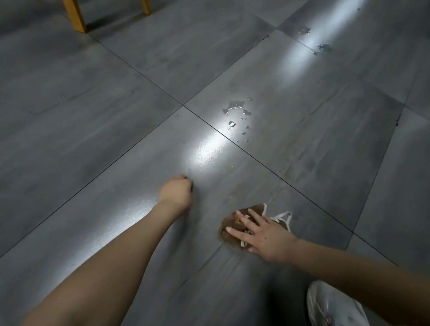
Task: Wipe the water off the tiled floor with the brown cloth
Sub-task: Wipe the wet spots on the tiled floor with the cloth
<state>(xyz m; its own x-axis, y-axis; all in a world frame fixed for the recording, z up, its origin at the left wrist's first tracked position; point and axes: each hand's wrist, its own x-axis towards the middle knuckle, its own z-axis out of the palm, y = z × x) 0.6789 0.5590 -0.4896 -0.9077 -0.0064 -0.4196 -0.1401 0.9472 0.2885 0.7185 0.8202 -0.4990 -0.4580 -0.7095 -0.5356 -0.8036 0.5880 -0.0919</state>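
Right hand (pixel 262 236) lies flat, fingers spread, pressing the brown cloth (pixel 237 230) onto the tiled floor (pixel 110 120); it pins the cloth rather than pinching it. White trim of the cloth shows just beyond the knuckles. Left hand (pixel 177 192) is curled into a loose fist, knuckles on the tile, apparently bracing; nothing visible in it. Main water puddle (pixel 238 111), with small droplets trailing below it, sits on the next tile, up and slightly left of the cloth, across the dark grout line (pixel 260 161). Two smaller wet spots (pixel 316 41) lie well beyond, toward the far right. Judgement: right hand is nearer and already on the cloth, so the coming stroke should run forward across the grout line into the puddle.
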